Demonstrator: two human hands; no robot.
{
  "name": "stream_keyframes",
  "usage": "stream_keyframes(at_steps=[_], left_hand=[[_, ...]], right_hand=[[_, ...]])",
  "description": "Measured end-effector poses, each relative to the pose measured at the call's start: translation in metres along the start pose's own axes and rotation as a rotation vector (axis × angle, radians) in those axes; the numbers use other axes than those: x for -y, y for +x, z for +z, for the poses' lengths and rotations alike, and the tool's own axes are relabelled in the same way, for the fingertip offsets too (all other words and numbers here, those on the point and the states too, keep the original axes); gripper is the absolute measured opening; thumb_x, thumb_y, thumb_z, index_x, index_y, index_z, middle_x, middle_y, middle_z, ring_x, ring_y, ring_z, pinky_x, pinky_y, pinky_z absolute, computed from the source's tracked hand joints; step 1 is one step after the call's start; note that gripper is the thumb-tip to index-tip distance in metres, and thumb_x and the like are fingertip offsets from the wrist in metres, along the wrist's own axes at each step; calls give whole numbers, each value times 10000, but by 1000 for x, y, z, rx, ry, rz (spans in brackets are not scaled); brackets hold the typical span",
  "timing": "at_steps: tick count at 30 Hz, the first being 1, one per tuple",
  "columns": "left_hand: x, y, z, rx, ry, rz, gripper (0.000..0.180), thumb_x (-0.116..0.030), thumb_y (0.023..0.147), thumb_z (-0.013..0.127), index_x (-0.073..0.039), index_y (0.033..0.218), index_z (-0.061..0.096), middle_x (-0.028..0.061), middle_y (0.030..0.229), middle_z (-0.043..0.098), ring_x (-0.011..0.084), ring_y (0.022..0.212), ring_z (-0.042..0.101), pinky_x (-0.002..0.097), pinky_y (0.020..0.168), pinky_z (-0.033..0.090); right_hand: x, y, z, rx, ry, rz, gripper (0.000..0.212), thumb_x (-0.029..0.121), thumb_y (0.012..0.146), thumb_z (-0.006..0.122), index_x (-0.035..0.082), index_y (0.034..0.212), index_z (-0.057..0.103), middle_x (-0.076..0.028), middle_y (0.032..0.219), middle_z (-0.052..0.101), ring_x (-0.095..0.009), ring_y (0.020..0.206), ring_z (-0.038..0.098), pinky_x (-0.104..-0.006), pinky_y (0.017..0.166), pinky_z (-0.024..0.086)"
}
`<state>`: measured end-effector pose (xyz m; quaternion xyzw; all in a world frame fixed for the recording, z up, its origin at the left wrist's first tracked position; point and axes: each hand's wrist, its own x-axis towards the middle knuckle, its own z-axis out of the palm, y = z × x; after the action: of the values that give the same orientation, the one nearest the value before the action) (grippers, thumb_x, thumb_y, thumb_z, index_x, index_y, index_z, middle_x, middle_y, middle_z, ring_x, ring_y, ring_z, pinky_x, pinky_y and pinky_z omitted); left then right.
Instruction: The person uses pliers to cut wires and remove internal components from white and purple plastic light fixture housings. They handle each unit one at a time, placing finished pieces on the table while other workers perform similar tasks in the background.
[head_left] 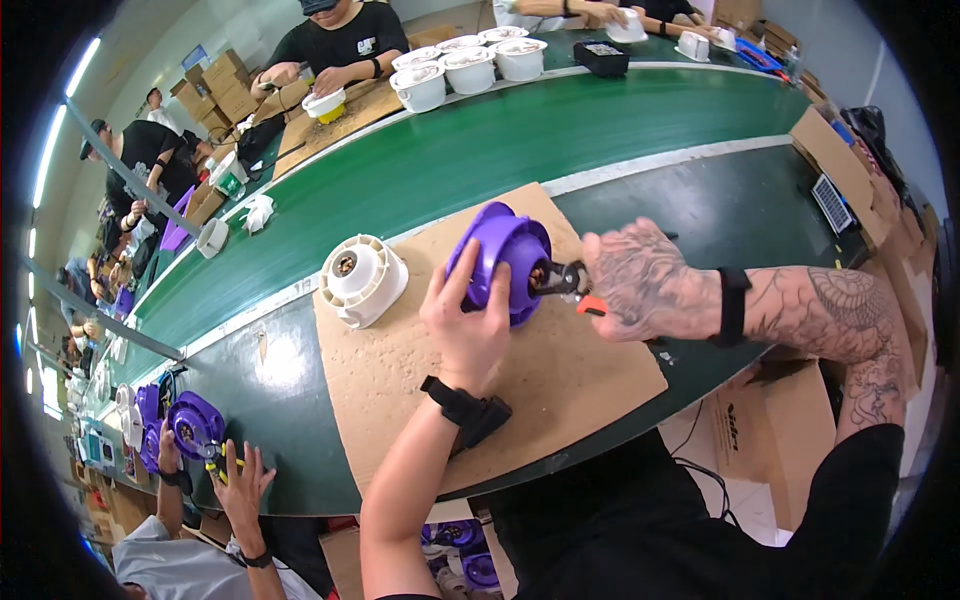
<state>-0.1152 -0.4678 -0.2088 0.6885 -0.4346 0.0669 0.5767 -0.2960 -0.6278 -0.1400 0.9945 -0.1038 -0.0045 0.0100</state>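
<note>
Over a cardboard sheet (500, 400), my left hand (468, 320) grips a purple round plastic housing (495, 265), tilted with its hub facing right. Copper-coloured parts show at the hub's centre. My right hand (650, 280) is closed around pliers with orange-and-black handles (592, 304); their dark metal jaws (560, 279) meet the hub, though what they grip is hidden. To the left of my left hand, a white round housing (362, 280) rests on the cardboard with a similar copper-toned centre.
A green conveyor belt (480, 150) runs beyond the cardboard. White housings (470, 72) stand on its far side near a seated person (340, 45). At lower left, a co-worker's hands (240, 490) work with yellow-handled pliers on a purple housing (195, 425). Cardboard boxes (850, 180) stand at right.
</note>
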Motion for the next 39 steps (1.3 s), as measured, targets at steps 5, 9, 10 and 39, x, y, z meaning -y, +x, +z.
stream_keyframes(at_steps=[5, 9, 10, 39], left_hand=[[10, 3, 2, -85, -48, 40, 409, -107, 892, 815, 39, 1265, 733, 209, 1122, 736, 296, 979, 736, 370, 886, 574], [13, 20, -13, -33, 117, 107, 391, -116, 895, 803, 56, 1234, 708, 205, 1136, 718, 321, 1031, 713, 400, 945, 552], [12, 29, -18, -22, 195, 153, 393, -125, 884, 809, 53, 1218, 702, 205, 1123, 710, 338, 1026, 705, 416, 940, 550], [-54, 104, 55, 503, 1041, -31, 491, -484, 836, 744, -11, 942, 823, 260, 932, 773, 424, 915, 764, 486, 882, 615]], right_hand=[[-12, 24, -12, 755, 1203, 428, 433, 468, 788, 733, 44, 812, 651, -22, 671, 576, -219, 594, 580, -359, 554, 439], [2, 38, 8, 504, 803, 290, 406, 454, 748, 729, 51, 759, 686, -67, 690, 644, -229, 649, 634, -390, 581, 456], [11, 42, 1, 467, 694, 316, 440, 436, 731, 707, -3, 717, 686, -145, 694, 678, -289, 649, 655, -433, 606, 479], [1, 26, 55, 371, 1462, 167, 461, 563, 839, 677, 110, 794, 742, -76, 797, 730, -208, 675, 649, -407, 654, 527]])
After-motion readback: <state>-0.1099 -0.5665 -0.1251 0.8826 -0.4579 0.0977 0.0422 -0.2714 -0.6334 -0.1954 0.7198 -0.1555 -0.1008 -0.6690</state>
